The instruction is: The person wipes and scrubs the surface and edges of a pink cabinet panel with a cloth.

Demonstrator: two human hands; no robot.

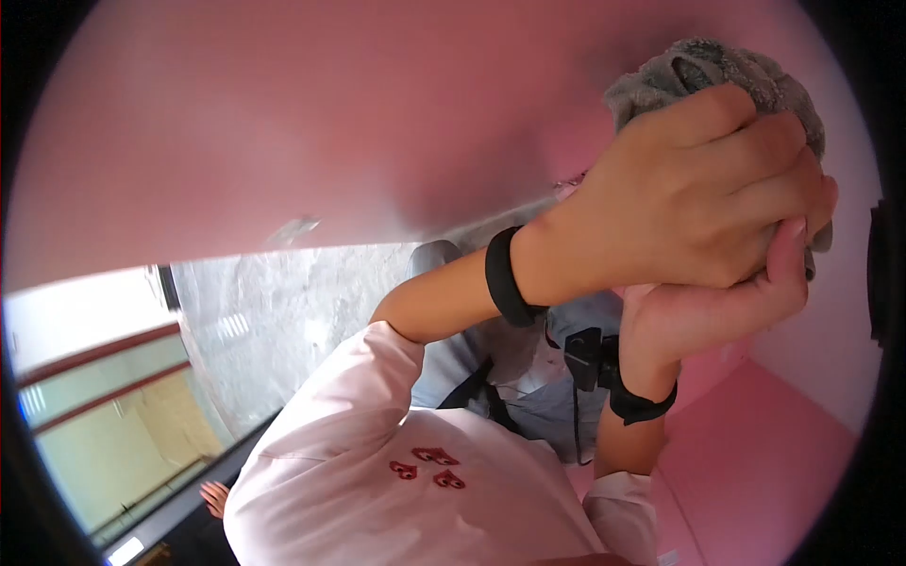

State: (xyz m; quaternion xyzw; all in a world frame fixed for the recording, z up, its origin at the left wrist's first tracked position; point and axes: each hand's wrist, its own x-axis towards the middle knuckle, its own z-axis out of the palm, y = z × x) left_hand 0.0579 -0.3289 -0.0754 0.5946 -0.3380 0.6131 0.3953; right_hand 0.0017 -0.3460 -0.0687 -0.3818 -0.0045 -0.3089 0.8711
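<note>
A bunched grey cloth (703, 71) with a towel-like texture is at the upper right, pressed into folds. My left hand (708, 189) reaches across from the left and is closed around it, knuckles outward and a black band on its wrist. Just below, my right hand (722, 307) is closed on the same bundle, its thumb turned up against the left hand's fingers. A black strap with a small black box circles the right wrist. The cloth's lower part is mostly hidden by both hands.
A large pink surface (283, 123) fills the upper left, and another pink panel (764, 453) lies at the lower right. Shiny grey floor (264, 311) shows below. Another person's hand (215, 498) appears at the lower left, near a window (123, 424).
</note>
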